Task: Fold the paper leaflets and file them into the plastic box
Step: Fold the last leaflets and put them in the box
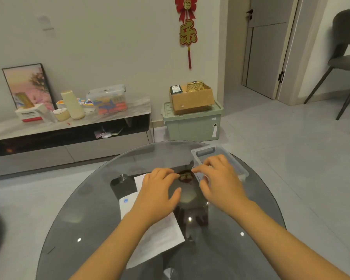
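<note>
White paper leaflets (162, 235) lie overlapping on the round glass table (79, 219), left of centre. My left hand (160, 190) rests palm down on them, thumb spread, bent fingertips touching a small brownish folded piece (186, 176). A clear plastic box (236, 166) stands without a lid at the table's far right. My right hand (216, 178) reaches across the box's near left wall, with its fingers stretched toward the same small piece and the thumb by the box's near corner. What the box holds is hidden by that hand.
The table's dark base (192, 211) shows through the glass. Beyond the table are a low TV cabinet (69, 126) with clutter, a green storage bin (192, 126) carrying a cardboard box (192, 100), and a grey chair (343, 57) at the far right.
</note>
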